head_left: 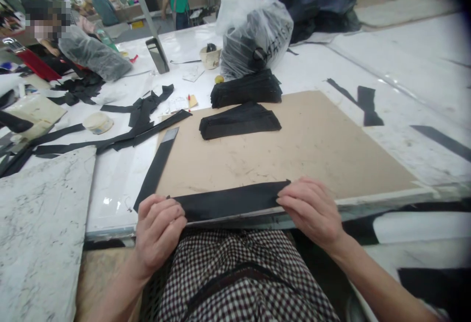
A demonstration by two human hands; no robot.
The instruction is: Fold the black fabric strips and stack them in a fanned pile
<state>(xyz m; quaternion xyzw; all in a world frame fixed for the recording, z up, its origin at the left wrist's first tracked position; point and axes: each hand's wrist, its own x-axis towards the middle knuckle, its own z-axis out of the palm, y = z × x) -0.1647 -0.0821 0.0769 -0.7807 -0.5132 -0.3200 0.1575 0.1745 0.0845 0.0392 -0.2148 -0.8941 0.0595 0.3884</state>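
Note:
A long black fabric strip (230, 200) lies along the near edge of a brown cardboard sheet (312, 145). My left hand (159, 229) grips the strip's left end with curled fingers. My right hand (312, 210) pinches its right end, fingers pressed onto the cloth. Farther back on the cardboard sits a flat stack of black cut pieces (239, 121), and a thicker black stack (246, 89) lies just beyond it. Another black strip (156, 167) runs diagonally beside the cardboard's left edge.
Loose black offcuts (121, 126) are scattered on the white table (117, 185) at left. A clear plastic bag of dark cloth (253, 33) and a small cup (210, 57) stand at the back. A roll of tape (97, 122) lies at left. Other people work far behind.

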